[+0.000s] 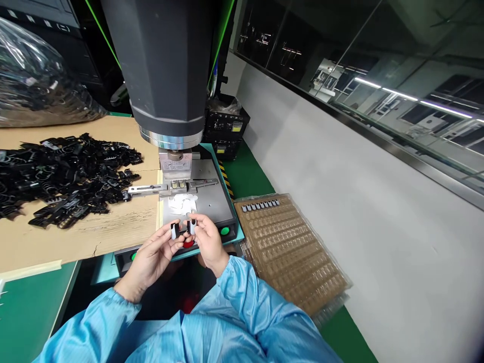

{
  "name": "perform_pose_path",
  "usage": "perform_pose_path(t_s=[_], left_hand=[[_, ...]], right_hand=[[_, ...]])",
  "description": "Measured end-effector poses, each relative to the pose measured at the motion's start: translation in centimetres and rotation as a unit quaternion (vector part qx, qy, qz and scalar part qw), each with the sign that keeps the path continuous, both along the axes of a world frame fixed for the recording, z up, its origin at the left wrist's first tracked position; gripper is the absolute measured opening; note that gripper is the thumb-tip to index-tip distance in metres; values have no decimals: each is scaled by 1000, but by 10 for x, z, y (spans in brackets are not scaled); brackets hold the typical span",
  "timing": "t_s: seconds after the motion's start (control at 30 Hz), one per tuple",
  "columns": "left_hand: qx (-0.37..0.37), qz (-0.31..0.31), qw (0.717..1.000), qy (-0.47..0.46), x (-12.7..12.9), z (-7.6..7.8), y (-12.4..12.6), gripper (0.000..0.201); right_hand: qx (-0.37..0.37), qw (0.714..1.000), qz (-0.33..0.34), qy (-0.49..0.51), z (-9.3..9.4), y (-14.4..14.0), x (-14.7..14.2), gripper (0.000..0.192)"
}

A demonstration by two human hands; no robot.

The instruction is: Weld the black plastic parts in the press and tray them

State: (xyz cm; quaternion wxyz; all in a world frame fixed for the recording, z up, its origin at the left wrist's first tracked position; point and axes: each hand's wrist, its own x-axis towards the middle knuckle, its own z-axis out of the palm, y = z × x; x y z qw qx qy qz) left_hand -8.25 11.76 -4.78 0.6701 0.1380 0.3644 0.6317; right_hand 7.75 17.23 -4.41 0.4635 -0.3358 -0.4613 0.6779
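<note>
Between the fingertips of my left hand point(153, 254) is a small black-and-white plastic part point(174, 230). A similar black-and-white part point(191, 226) is pinched in my right hand point(210, 244). Both hands are close together at the front of the machine's grey base plate point(212, 201), with the two parts a short gap apart. Just beyond the fingers lies a small pile of white pieces point(183, 203). Behind it sits a metal fixture point(177, 185), under the dark machine head point(162, 65).
A heap of black plastic parts point(71, 174) covers the cardboard point(124, 232) at left, below a clear bag point(38, 75). To the right, a clear moulded tray point(287, 242) carries a row of parts point(260, 205) at its far end. Green buttons point(225, 231) flank the base.
</note>
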Motion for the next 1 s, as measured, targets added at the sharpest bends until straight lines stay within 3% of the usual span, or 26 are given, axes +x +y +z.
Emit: perform_pose_path(t_s=[0.43,0.67,1.0], left_hand=[[-15,-17,1000,-11,2,-2,-1,44],[-24,-21,999,-23,3,1,-2,57],[15,-36,999,-33,2,-1,-5,46]], right_hand=[[-3,1000,7,5,-1,-1,1,29],[3,1000,8,6,-4,0,-1,34],[1,1000,20,21,-4,-2,1,34]])
